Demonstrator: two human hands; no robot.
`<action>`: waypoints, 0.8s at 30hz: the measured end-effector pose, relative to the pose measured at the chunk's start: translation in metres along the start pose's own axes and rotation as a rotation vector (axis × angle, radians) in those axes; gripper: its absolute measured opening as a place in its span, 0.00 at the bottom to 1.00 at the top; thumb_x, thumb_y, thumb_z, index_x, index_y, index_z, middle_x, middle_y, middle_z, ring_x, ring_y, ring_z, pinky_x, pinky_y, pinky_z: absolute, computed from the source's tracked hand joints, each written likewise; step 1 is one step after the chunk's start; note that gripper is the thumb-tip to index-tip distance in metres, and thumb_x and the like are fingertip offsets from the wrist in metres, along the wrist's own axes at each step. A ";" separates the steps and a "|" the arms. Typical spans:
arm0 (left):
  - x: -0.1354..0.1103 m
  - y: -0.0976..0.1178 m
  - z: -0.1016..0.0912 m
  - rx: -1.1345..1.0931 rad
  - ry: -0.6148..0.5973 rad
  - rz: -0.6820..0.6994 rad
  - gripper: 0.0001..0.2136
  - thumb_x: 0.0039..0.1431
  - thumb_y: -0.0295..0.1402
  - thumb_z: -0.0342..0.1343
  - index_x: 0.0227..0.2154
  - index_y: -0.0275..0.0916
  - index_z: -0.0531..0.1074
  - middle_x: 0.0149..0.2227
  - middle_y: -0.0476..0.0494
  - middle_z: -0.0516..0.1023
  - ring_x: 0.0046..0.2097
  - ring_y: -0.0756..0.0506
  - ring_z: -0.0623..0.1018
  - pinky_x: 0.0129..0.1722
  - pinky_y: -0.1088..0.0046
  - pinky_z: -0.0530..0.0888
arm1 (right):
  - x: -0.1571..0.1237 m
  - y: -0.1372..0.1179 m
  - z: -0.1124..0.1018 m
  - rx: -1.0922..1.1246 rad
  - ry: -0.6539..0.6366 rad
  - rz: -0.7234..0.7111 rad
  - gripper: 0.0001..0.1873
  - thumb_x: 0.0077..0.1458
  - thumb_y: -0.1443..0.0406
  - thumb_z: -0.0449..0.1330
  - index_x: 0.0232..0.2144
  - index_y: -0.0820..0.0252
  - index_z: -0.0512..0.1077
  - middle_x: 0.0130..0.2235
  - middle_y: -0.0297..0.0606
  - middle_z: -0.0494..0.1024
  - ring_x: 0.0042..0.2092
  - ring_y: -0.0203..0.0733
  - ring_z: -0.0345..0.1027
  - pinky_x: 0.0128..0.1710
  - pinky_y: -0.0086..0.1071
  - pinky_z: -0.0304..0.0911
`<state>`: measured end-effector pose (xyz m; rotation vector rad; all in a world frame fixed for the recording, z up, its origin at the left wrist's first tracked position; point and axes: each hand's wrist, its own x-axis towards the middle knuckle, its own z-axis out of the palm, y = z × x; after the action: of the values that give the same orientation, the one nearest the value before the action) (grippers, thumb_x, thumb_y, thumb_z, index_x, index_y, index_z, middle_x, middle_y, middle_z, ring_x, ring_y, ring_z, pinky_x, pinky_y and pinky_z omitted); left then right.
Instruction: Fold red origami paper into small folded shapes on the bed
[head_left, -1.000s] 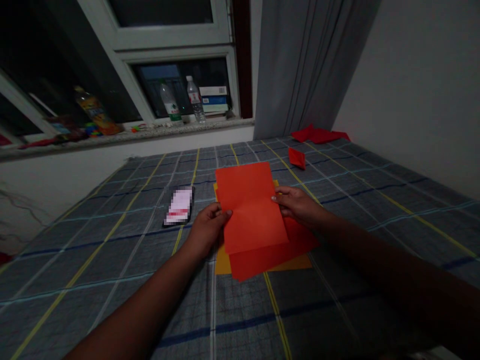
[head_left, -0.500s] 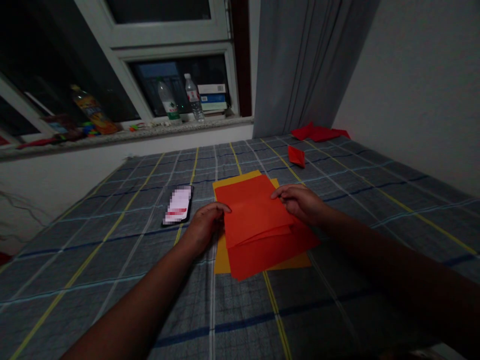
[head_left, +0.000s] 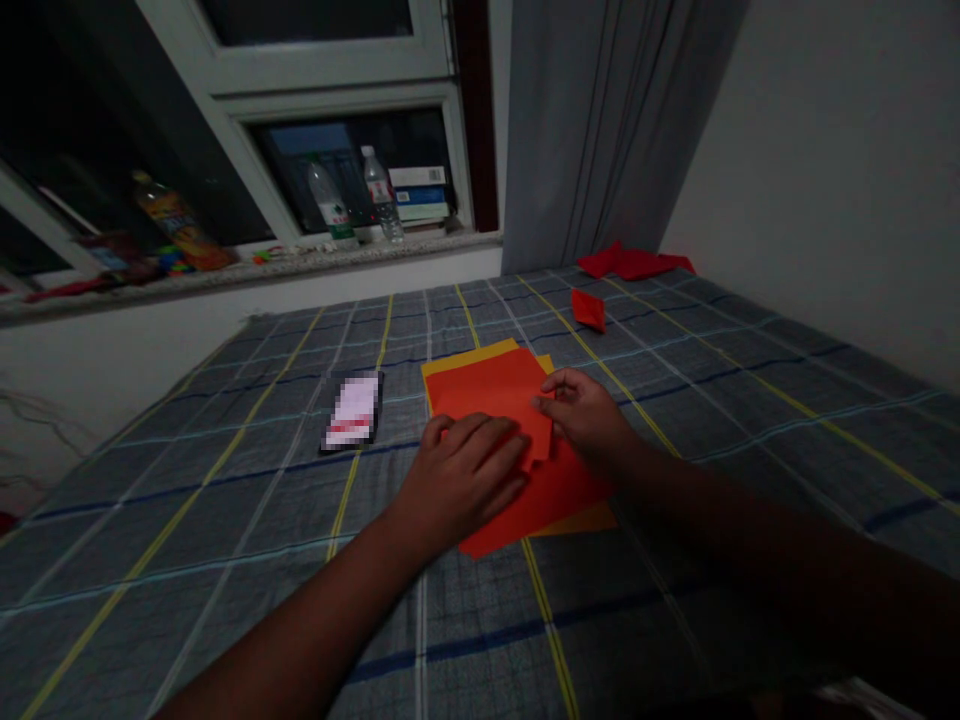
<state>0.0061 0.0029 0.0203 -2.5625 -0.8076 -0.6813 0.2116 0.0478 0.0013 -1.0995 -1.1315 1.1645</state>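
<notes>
My left fingers (head_left: 487,450) lie open and flat on the thin, light, soft orange-red paper sheet (head_left: 480,390); my right fingers (head_left: 545,400) pinch its edge, the proper holding point.

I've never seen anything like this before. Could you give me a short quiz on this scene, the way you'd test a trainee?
1. Which hand lies flat on the folded orange paper?
2. True or false: in this view, the phone lies to the left of the papers, on the checked cloth.
3. Beside the clear bottle on the windowsill, what is stacked?

Key: 1. The left hand. 2. True. 3. Books.
</notes>
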 end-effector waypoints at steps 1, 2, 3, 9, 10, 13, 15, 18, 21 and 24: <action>0.000 0.000 0.002 -0.006 0.000 0.015 0.12 0.68 0.36 0.53 0.52 0.42 0.70 0.52 0.41 0.78 0.52 0.38 0.73 0.48 0.57 0.62 | -0.002 0.002 0.002 0.037 -0.022 0.033 0.18 0.42 0.59 0.67 0.33 0.55 0.64 0.29 0.29 0.68 0.26 0.34 0.61 0.24 0.30 0.56; -0.001 -0.002 0.003 -0.018 0.009 0.025 0.10 0.69 0.33 0.51 0.50 0.41 0.70 0.50 0.42 0.79 0.51 0.40 0.74 0.47 0.58 0.62 | -0.003 0.003 0.003 0.050 -0.045 0.049 0.18 0.43 0.58 0.66 0.33 0.55 0.64 0.30 0.30 0.69 0.27 0.35 0.62 0.25 0.30 0.58; -0.002 -0.005 0.004 -0.036 0.022 0.028 0.09 0.70 0.31 0.50 0.49 0.41 0.71 0.49 0.43 0.80 0.50 0.40 0.74 0.46 0.59 0.62 | -0.004 0.003 0.003 0.029 -0.068 0.038 0.16 0.45 0.58 0.66 0.33 0.55 0.64 0.30 0.31 0.70 0.28 0.37 0.64 0.27 0.32 0.61; -0.010 -0.023 0.005 -0.144 0.109 -0.062 0.05 0.68 0.27 0.52 0.43 0.40 0.71 0.43 0.43 0.81 0.46 0.42 0.75 0.45 0.60 0.63 | -0.011 -0.008 -0.010 -0.545 -0.215 -0.698 0.16 0.50 0.70 0.57 0.43 0.56 0.72 0.55 0.46 0.69 0.57 0.51 0.63 0.53 0.48 0.62; -0.011 -0.024 0.005 -0.154 0.114 -0.076 0.05 0.67 0.27 0.53 0.42 0.40 0.71 0.42 0.44 0.81 0.45 0.42 0.75 0.45 0.60 0.63 | -0.014 -0.010 -0.011 -0.640 -0.261 -0.831 0.18 0.50 0.71 0.58 0.45 0.56 0.72 0.56 0.47 0.69 0.58 0.52 0.61 0.56 0.50 0.59; -0.011 -0.024 0.006 -0.167 0.114 -0.078 0.03 0.67 0.29 0.54 0.41 0.40 0.71 0.41 0.44 0.81 0.45 0.42 0.75 0.44 0.60 0.63 | -0.019 -0.016 -0.010 -0.841 -0.358 -1.041 0.16 0.54 0.69 0.61 0.46 0.56 0.72 0.49 0.44 0.76 0.53 0.51 0.64 0.55 0.49 0.57; -0.009 -0.023 0.005 -0.164 0.111 -0.068 0.02 0.67 0.30 0.54 0.39 0.40 0.70 0.40 0.44 0.80 0.44 0.42 0.75 0.44 0.61 0.63 | -0.022 -0.017 -0.008 -0.914 -0.396 -1.067 0.11 0.57 0.67 0.60 0.43 0.57 0.73 0.43 0.41 0.78 0.48 0.49 0.66 0.52 0.47 0.58; -0.008 -0.021 0.005 -0.147 0.115 -0.060 0.04 0.68 0.32 0.53 0.37 0.40 0.69 0.37 0.44 0.79 0.42 0.43 0.74 0.42 0.62 0.64 | -0.023 -0.017 -0.005 -0.966 -0.449 -1.094 0.06 0.62 0.66 0.56 0.39 0.57 0.74 0.39 0.38 0.79 0.44 0.46 0.68 0.50 0.45 0.57; -0.008 -0.021 0.005 -0.135 0.116 -0.047 0.05 0.68 0.33 0.52 0.36 0.40 0.69 0.36 0.44 0.79 0.41 0.43 0.74 0.42 0.62 0.64 | -0.023 -0.016 -0.004 -1.005 -0.487 -1.123 0.09 0.65 0.66 0.54 0.36 0.58 0.74 0.37 0.37 0.80 0.42 0.45 0.67 0.49 0.44 0.56; -0.008 -0.021 0.004 -0.135 0.114 -0.030 0.04 0.67 0.32 0.53 0.36 0.40 0.69 0.36 0.44 0.79 0.42 0.42 0.74 0.42 0.61 0.64 | -0.023 -0.015 -0.005 -1.030 -0.529 -1.154 0.10 0.66 0.67 0.52 0.36 0.59 0.74 0.36 0.38 0.80 0.42 0.45 0.67 0.48 0.44 0.57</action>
<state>-0.0111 0.0174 0.0167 -2.6068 -0.7893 -0.9112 0.2165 0.0234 0.0135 -0.5584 -2.4483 -0.1567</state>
